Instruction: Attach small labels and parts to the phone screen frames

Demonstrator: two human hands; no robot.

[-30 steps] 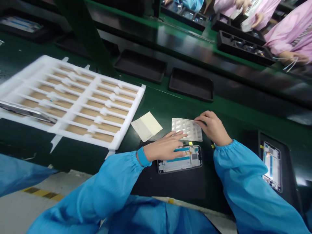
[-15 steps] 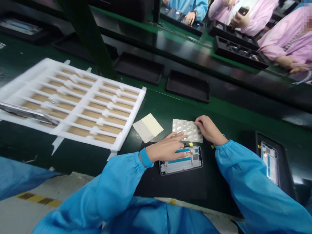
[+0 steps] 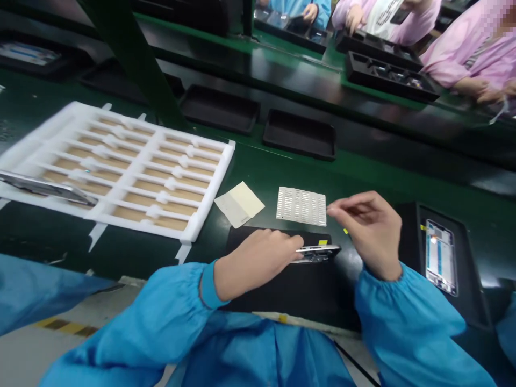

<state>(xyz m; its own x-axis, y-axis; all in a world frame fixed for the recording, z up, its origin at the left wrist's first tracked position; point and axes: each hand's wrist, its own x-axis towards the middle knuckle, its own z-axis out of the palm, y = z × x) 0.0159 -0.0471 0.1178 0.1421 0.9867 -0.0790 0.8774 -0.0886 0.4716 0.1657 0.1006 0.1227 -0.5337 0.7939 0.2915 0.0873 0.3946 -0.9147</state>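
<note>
My left hand (image 3: 262, 258) is closed around one end of a phone frame (image 3: 318, 252), which is tilted up on its edge over a black mat (image 3: 282, 293). To the right, my right hand (image 3: 368, 226) has thumb and index finger pinched together near the right edge of a sticker sheet (image 3: 301, 206); anything between the fingertips is too small to make out. The sheet lies flat, with rows of small silvery strips. Left of it lies a cream and grey folded paper (image 3: 241, 204).
A white foam rack (image 3: 155, 161) with slots stands at left, a phone part (image 3: 48, 188) leaning in it. Black trays (image 3: 298, 134) line the back. Another phone frame (image 3: 440, 258) sits in a black tray (image 3: 470, 279) at right. People in pink and blue sleeves work across the bench.
My left hand has gripped the phone frame and tilted it up from lying flat. My right hand has come off the sticker sheet, moving right and nearer, fingers pinched.
</note>
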